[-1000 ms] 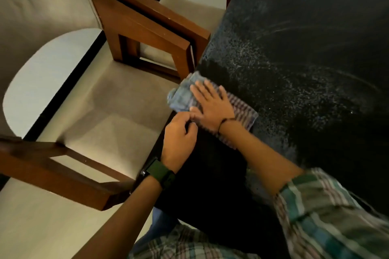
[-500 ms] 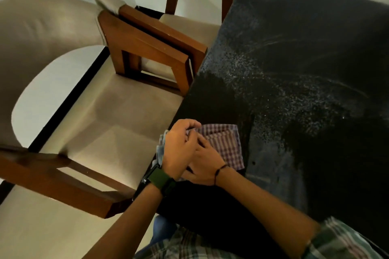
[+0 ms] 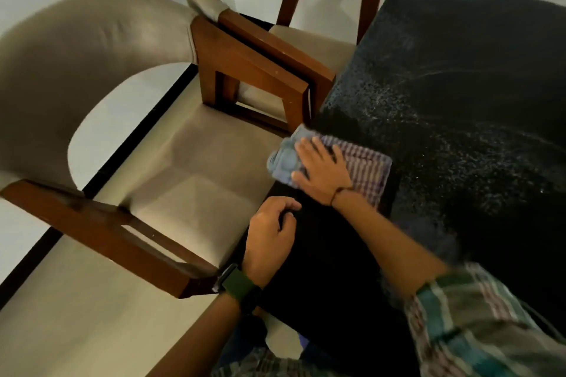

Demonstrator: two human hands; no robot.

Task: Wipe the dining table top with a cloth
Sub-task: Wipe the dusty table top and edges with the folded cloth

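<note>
The black speckled table top [image 3: 459, 107] fills the right half of the view. A checked cloth [image 3: 366, 170], purple and white with a pale blue end, lies on the table's left edge. My right hand [image 3: 321, 173] presses flat on the cloth with fingers spread. My left hand [image 3: 269, 236], with a green watch on the wrist, rests loosely curled on the table edge just below the cloth and is apart from it.
Two beige upholstered chairs with brown wooden arms stand left of the table: the near chair [image 3: 190, 174] beside the cloth, the far chair [image 3: 312, 43] behind it. Pale dust and streaks cover the table's middle [image 3: 453, 144]; the near strip looks darker.
The cloth and my right hand have moved away from me along the table's left edge. My left hand has let go of the cloth and stayed near the edge.
</note>
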